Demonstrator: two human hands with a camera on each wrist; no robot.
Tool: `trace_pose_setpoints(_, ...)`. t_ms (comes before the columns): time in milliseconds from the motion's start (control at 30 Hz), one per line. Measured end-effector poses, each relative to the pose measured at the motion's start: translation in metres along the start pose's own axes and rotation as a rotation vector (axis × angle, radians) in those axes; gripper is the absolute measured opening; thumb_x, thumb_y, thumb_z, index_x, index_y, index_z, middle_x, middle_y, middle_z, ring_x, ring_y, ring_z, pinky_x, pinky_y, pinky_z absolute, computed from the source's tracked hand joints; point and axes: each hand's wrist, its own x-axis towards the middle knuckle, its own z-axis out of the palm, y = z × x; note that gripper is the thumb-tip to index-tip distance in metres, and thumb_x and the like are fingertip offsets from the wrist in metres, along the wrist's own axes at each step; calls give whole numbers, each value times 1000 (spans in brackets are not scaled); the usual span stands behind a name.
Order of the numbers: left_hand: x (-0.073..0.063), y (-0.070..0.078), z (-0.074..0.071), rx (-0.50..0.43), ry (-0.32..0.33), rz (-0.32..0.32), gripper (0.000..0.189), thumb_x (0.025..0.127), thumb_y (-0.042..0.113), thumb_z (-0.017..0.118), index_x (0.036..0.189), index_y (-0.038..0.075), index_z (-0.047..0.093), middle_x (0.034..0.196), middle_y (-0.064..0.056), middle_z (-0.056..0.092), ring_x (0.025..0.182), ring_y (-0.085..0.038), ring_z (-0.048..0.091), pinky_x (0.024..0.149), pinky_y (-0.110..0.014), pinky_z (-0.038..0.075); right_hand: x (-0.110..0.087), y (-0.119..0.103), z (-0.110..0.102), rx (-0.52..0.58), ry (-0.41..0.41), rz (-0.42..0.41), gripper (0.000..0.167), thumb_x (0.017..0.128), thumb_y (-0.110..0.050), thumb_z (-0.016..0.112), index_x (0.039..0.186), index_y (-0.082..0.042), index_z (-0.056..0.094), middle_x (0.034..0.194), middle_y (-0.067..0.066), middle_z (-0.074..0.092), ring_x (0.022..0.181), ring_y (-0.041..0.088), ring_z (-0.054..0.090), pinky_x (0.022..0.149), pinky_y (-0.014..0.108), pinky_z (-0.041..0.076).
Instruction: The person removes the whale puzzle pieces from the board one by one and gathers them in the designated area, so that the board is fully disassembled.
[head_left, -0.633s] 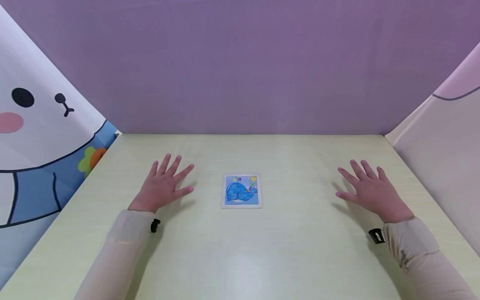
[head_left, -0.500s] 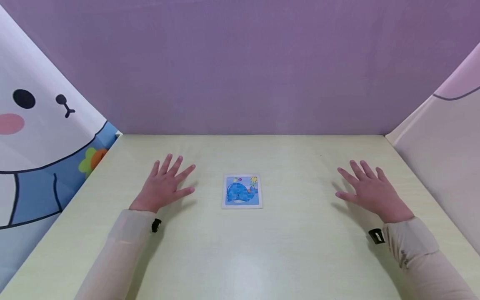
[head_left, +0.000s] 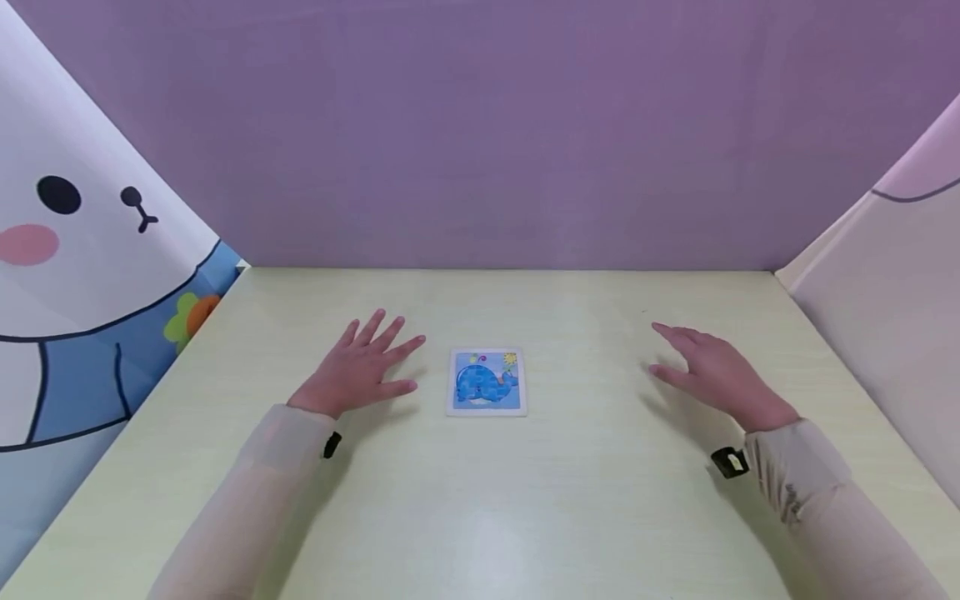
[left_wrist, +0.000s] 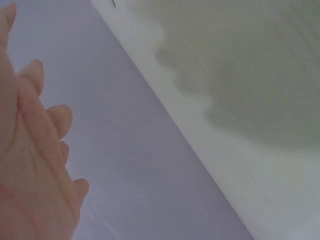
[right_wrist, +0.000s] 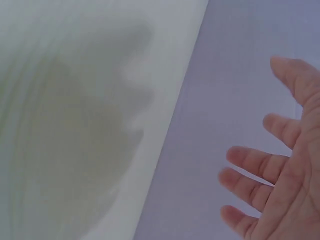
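A square picture puzzle (head_left: 486, 383) with a white border and a blue whale lies flat on the table (head_left: 487, 500), between the two hands in the head view. To its left, my left hand (head_left: 358, 368) is held palm down with fingers spread, apart from the puzzle. On the other side, my right hand (head_left: 716, 375) has its thumb and index finger pointing toward the puzzle, farther from it than the left. Both hands cast shadows on the tabletop. In the wrist views the left palm (left_wrist: 35, 175) and right palm (right_wrist: 295, 195) show nothing held.
A purple panel (head_left: 510, 133) stands along the table's far edge. On the left hangs a sheet (head_left: 90, 275) printed with a cartoon animal, and on the right a pale sheet (head_left: 885, 275). A black strap end (head_left: 729, 462) sticks out by the right sleeve.
Both hands have moved inward, the left to the right and the right to the left. The right hand has turned, so its fingers overlap more. The puzzle lies where it was.
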Motion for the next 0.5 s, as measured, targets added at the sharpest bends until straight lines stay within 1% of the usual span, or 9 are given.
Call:
trace_pose_setpoints(100, 3, 4, -1, -8, -19, 47, 68, 92, 54, 52, 149, 21, 36, 155, -17, 26, 143, -41, 9, 111, -60, 9, 5, -6, 2, 49, -60, 75, 61, 91, -27, 65, 137, 6, 44, 115, 30, 60, 96, 41, 61, 78, 53, 48)
trace_pose_setpoints(167, 3, 6, -1, -11, -44, 68, 68, 92, 54, 52, 149, 21, 36, 155, -16, 26, 144, -40, 9, 111, -59, 8, 9, -11, 4, 85, -101, 120, 60, 92, -28, 64, 137, 5, 44, 110, 26, 62, 81, 32, 63, 68, 45, 49)
trace_pose_setpoints(233, 4, 9, -1, -23, -67, 81, 68, 92, 54, 52, 149, 21, 36, 155, -15, 26, 144, -39, 9, 111, -59, 8, 13, -14, 6, 116, -126, 153, 57, 92, -28, 63, 136, 4, 47, 105, 21, 64, 70, 22, 58, 60, 37, 47)
trace_pose_setpoints(300, 7, 11, 1, -28, -84, 91, 68, 92, 53, 51, 150, 21, 35, 155, -13, 26, 144, -38, 10, 111, -58, 8, 17, -18, 7, 147, -137, 180, 55, 91, -27, 64, 134, 4, 50, 99, 16, 64, 60, 16, 49, 54, 32, 41)
trace_pose_setpoints(367, 10, 13, 2, -26, -95, 100, 68, 93, 54, 51, 150, 21, 35, 155, -13, 26, 144, -37, 10, 112, -58, 8, 22, -21, 9, 167, -136, 194, 52, 91, -26, 65, 131, 4, 52, 94, 12, 63, 56, 13, 43, 52, 30, 38)
trace_pose_setpoints(500, 18, 17, 3, -13, -110, 122, 67, 93, 55, 48, 151, 23, 33, 156, -12, 26, 145, -35, 10, 112, -57, 10, 32, -27, 14, 194, -158, 228, 50, 90, -25, 66, 129, 4, 54, 90, 9, 62, 58, 13, 44, 53, 30, 38)
